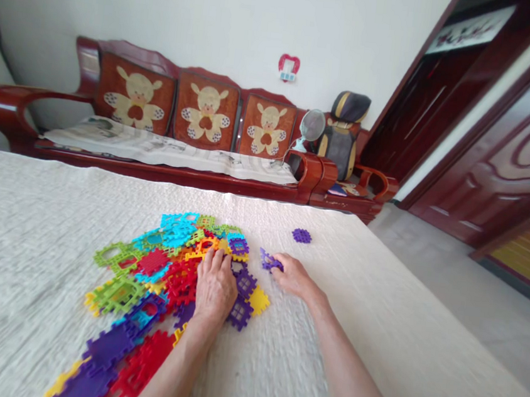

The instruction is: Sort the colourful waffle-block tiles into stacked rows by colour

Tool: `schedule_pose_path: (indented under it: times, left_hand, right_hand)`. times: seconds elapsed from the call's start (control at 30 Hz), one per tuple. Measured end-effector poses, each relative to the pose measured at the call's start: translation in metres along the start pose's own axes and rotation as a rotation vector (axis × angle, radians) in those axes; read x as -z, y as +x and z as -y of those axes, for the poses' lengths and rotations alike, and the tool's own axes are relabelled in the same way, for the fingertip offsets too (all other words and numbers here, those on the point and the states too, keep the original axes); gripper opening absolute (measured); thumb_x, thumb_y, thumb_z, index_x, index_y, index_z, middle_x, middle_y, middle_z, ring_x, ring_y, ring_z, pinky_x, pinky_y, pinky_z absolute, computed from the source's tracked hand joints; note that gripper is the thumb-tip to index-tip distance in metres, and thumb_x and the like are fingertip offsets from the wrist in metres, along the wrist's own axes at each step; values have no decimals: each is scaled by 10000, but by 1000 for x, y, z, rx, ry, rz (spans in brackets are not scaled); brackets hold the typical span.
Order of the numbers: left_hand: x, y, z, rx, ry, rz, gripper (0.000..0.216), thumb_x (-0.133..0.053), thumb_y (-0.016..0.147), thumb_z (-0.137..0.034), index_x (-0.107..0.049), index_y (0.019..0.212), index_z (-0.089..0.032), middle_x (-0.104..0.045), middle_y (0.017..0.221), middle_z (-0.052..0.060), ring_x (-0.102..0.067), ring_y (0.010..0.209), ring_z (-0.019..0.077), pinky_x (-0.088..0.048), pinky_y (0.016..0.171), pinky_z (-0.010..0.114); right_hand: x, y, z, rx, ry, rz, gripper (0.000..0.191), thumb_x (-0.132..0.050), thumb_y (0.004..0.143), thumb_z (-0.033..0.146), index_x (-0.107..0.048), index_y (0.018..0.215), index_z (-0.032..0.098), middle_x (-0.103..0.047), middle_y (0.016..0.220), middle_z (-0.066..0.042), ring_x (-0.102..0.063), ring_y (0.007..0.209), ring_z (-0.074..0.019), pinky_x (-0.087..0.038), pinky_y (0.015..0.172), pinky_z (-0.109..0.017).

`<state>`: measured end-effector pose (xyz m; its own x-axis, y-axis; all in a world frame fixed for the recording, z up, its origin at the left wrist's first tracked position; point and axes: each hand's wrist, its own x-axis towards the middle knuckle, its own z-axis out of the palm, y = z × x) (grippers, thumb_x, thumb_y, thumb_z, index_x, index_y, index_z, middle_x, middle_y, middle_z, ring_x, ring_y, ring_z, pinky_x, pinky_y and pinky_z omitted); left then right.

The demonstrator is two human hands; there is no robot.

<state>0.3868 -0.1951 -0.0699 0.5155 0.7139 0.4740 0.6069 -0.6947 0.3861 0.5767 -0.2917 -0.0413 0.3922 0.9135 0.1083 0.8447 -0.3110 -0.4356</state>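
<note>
Head view: our left hand (pixel 214 288) lies flat, gripping nothing, on the pile of plastic tiles (pixel 153 275). Just right of the pile, our right hand (pixel 292 276) pinches a purple tile (pixel 268 261). Leaning on the pile could scatter tiles; the pinched one might slip.

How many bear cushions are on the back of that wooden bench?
3: left cushion, middle cushion and right cushion, side by side along the bench back. The dark pad on the chair beside it may hide another.
</note>
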Motion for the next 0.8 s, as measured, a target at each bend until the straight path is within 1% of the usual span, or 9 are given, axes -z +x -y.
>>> schedule_pose_path:
  times: [0.07,0.17,0.23,0.27,0.37,0.47,0.53,0.7,0.8]
  left_hand:
    - [1,0,0,6,-6,5,421,-415,841,-146,-628,1204,-135,-561,1319,136,-392,1313,317,-396,1028,493]
    - [2,0,-1,17,-8,13,421,-410,845,-147,-629,1205,-137,-551,1332,140,-383,1323,316,-393,1033,500]
    - [2,0,-1,21,-6,18,420,-406,849,-151,-629,1204,-136,-546,1339,139,-378,1328,314,-391,1035,497]
    - [2,0,-1,19,-3,21,421,-403,850,-152,-627,1206,-136,-547,1339,138,-375,1330,313,-391,1036,496]
    - [2,0,-1,5,12,22,422,-398,850,-157,-623,1206,-132,-551,1335,133,-369,1331,312,-388,1038,495]
    - [1,0,0,-5,25,15,416,-398,852,-166,-624,1199,-134,-554,1331,127,-378,1325,309,-391,1035,484]
    - [1,0,0,-14,28,11,412,-389,858,-166,-625,1194,-131,-561,1320,129,-386,1319,306,-395,1029,476]
    - [0,0,1,-25,28,-13,403,-386,863,-169,-623,1186,-130,-573,1299,140,-395,1308,306,-405,1007,479]
    - [-1,0,2,-32,28,-12,403,-395,857,-171,-624,1185,-125,-570,1304,138,-396,1305,310,-406,1004,474]
  right_hand:
    - [4,1,-10,-38,-3,5,303,-497,782,140,-662,1036,154,-674,1011,-96,-614,938,-207,-450,852,-304]
    - [7,0,-21,-64,47,0,456,-538,728,126,-602,1179,139,-631,1147,-122,-603,1032,-208,-446,917,-316]
    - [8,-1,-23,-56,74,4,549,-581,704,150,-553,1252,131,-593,1219,-137,-584,1086,-217,-440,946,-331]
    - [8,-1,-24,-47,73,12,564,-602,702,179,-547,1261,131,-585,1232,-141,-576,1101,-225,-437,956,-344]
    - [8,-3,-21,-8,24,25,530,-645,700,243,-585,1218,144,-598,1197,-132,-568,1093,-239,-428,965,-361]
    - [9,-3,-17,21,-13,12,432,-600,712,153,-625,1143,165,-625,1121,-103,-581,1034,-211,-437,931,-332]
    - [10,-3,-16,32,-17,4,415,-557,703,74,-639,1098,171,-636,1082,-89,-585,998,-193,-441,909,-316]
    - [16,-4,-26,58,-16,-29,465,-482,649,-35,-644,1031,174,-642,1051,-70,-573,1015,-180,-420,941,-311]
    - [20,-7,-34,52,32,8,542,-481,617,-31,-619,1100,172,-617,1127,-78,-559,1076,-186,-415,969,-320]
